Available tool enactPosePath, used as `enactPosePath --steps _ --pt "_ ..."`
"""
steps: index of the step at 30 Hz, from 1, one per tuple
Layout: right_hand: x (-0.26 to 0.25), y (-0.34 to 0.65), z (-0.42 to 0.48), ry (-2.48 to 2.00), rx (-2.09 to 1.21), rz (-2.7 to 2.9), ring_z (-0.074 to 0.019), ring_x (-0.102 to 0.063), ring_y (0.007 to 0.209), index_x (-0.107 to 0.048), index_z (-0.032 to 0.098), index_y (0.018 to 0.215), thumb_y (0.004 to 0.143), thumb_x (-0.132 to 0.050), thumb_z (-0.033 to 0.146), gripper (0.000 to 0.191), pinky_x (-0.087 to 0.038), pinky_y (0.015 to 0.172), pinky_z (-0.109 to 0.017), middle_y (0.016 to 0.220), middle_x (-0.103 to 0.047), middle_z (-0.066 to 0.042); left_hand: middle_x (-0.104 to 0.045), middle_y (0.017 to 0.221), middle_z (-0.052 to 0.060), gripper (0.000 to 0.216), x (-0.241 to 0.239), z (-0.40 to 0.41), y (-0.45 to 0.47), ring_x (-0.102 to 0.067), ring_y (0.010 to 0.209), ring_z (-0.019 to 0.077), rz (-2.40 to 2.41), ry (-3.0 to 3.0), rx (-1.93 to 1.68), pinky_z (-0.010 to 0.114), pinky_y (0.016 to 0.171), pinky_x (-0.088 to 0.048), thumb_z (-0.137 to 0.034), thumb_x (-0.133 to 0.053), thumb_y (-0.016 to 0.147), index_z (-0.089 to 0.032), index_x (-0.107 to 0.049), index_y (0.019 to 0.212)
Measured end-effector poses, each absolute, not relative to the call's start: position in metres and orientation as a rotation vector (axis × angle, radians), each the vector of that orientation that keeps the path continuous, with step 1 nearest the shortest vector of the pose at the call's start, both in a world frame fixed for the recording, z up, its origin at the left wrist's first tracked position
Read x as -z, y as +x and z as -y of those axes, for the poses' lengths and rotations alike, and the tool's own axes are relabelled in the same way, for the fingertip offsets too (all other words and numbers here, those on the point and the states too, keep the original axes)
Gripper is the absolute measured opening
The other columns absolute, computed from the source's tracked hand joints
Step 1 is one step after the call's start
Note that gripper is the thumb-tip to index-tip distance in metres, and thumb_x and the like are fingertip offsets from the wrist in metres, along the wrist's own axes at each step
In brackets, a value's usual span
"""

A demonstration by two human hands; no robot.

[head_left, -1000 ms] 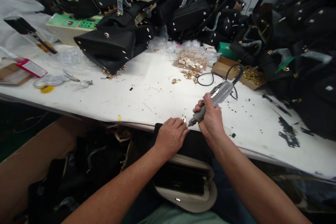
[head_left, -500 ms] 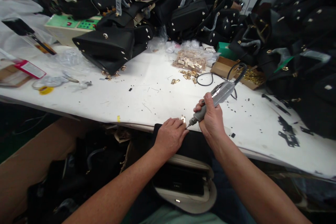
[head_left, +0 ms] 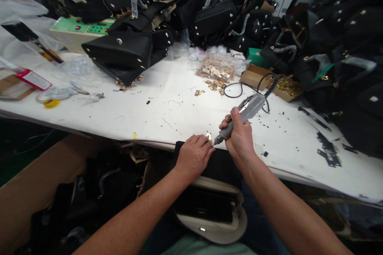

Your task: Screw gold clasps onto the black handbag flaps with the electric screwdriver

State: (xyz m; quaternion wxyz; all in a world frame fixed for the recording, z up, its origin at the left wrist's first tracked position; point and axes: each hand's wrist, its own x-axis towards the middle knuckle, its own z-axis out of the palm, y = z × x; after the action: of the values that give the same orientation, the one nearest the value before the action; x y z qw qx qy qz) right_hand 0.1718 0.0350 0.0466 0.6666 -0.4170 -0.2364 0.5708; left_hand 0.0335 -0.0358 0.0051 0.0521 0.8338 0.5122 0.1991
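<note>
My right hand (head_left: 240, 133) is wrapped round a grey electric screwdriver (head_left: 249, 109), thumb along its top. Its bit points down and left, meeting the spot beside my left fingertips. With fingers together, my left hand (head_left: 194, 154) holds the edge of a black handbag (head_left: 221, 164) at the table's front edge. A small gold metal plate (head_left: 208, 134) shows just beyond those fingers; part of it is hidden by them. The bag's light-lined opening gapes toward me on my lap. What lies directly under my left fingers cannot be seen.
Gold metal fittings (head_left: 214, 84) lie loose near a clear bag of fittings (head_left: 216, 69). Behind the screwdriver stands a cardboard box with gold pieces (head_left: 289, 87). Black handbags (head_left: 125, 53) are heaped along the back. A white-and-green machine (head_left: 70, 38) stands left. A person's arm (head_left: 267, 6) shows behind.
The screwdriver and my right hand have shifted slightly down and left, bringing the bit closer to my left fingertips. My left hand and the handbag stay in place.
</note>
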Motion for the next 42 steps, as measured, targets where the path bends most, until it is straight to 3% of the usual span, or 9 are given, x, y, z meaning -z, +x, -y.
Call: enactPosePath --steps 42 --pt "-0.0458 0.1738 -0.0358 -0.913 -1.264 0.511 -0.0073 -0.051 0.052 -0.055 0.02 0.083 0.069 -0.085 0.05 0.045 -0.047 0.048 -0.019 0.067 -0.053 0.007 -0.066 0.113 0.006 0.022 -0.0012 0.0351 0.0334 -0.059 0.107 0.023 -1.572 2.536 -0.619 0.041 0.094 -0.049 -0.03 -0.049 0.101 -0.022 -0.064 0.116"
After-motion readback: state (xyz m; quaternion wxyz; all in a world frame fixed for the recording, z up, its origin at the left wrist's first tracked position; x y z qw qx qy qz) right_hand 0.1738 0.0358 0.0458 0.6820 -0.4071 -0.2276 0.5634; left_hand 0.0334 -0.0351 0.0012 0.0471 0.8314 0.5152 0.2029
